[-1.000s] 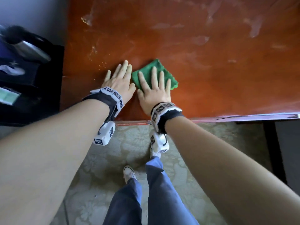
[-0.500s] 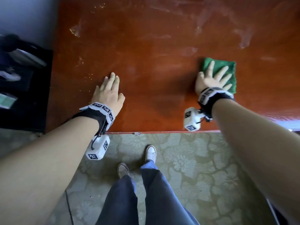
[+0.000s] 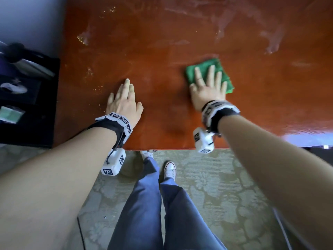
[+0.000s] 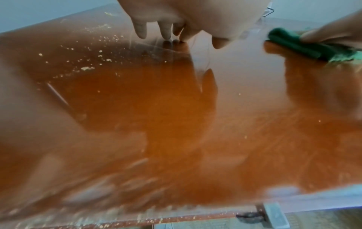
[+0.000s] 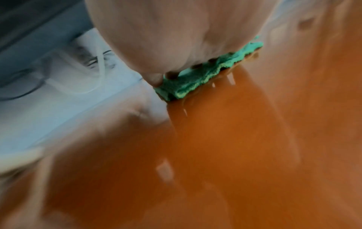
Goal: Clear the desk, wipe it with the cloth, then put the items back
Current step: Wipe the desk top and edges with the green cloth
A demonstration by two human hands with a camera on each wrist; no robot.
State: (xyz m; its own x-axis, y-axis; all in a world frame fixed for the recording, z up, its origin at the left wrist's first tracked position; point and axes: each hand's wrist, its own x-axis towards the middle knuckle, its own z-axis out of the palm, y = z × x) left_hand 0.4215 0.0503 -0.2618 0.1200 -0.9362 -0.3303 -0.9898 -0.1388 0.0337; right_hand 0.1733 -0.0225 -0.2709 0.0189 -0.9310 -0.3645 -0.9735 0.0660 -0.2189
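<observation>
The green cloth point(image 3: 224, 73) lies folded on the reddish-brown desk point(image 3: 162, 51), right of centre. My right hand point(image 3: 207, 87) presses flat on it with straight, spread fingers; the right wrist view shows the palm point(image 5: 176, 38) over the cloth's frayed edge point(image 5: 195, 80). My left hand point(image 3: 124, 100) rests flat on the bare desk near the front edge, fingers straight and holding nothing. In the left wrist view its fingertips point(image 4: 166, 31) touch the wood, and the cloth point(image 4: 293, 45) sits to the right. Pale crumbs point(image 3: 98, 89) dot the desk left of the left hand.
Streaky smears point(image 3: 270, 42) mark the far right of the desk. A black stand point(image 3: 27, 87) with a silver flask and small items sits left of the desk. The desk's front edge point(image 3: 171, 149) runs above patterned carpet point(image 3: 216, 186), where my legs stand.
The right hand swept the cloth from beside the left hand far to the right, then came back a little to the left. The left hand stayed flat in place.
</observation>
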